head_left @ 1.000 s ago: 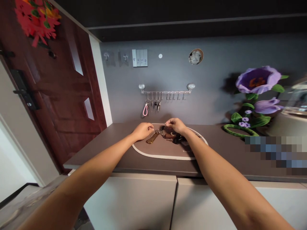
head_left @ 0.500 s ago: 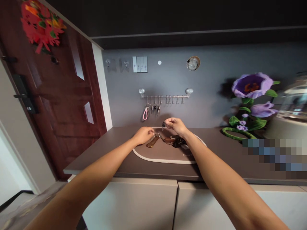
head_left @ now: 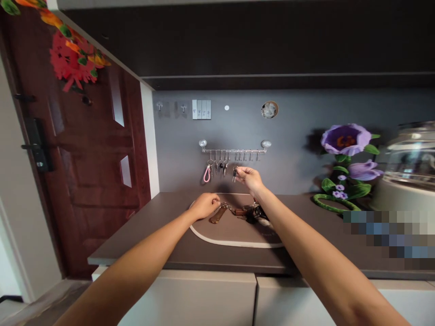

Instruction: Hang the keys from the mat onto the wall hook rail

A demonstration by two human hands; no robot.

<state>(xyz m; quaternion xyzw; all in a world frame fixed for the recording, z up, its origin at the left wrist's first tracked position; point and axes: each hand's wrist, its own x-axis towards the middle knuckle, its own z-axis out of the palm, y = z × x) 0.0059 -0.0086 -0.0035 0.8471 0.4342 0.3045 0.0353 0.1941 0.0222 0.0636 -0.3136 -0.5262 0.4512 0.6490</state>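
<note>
My right hand (head_left: 250, 178) is closed, pinching the ring of a small bunch of keys (head_left: 234, 175). The keys dangle just below the clear hook rail (head_left: 234, 151) on the wall, apart from its hooks. My left hand (head_left: 204, 206) is low over the left part of the oval brown mat (head_left: 234, 235), its fingers curled in; whether they hold anything is hidden. Near its fingertips lies a brown key fob (head_left: 218, 214) with a metal ring. Farther right on the mat is a dark pile of keys (head_left: 253, 213), partly behind my right forearm.
Several key sets, one with a pink loop (head_left: 207, 174), hang from the rail's left half. Purple artificial flowers (head_left: 346, 140) and a glass-topped appliance (head_left: 411, 167) stand at the right. A dark shelf (head_left: 238, 45) overhangs the counter (head_left: 142, 235). A red-brown door (head_left: 98, 181) is left.
My right hand has lifted the keys from low over the mat to just under the rail's hooks. My left hand stays by the mat. The view has tilted up.
</note>
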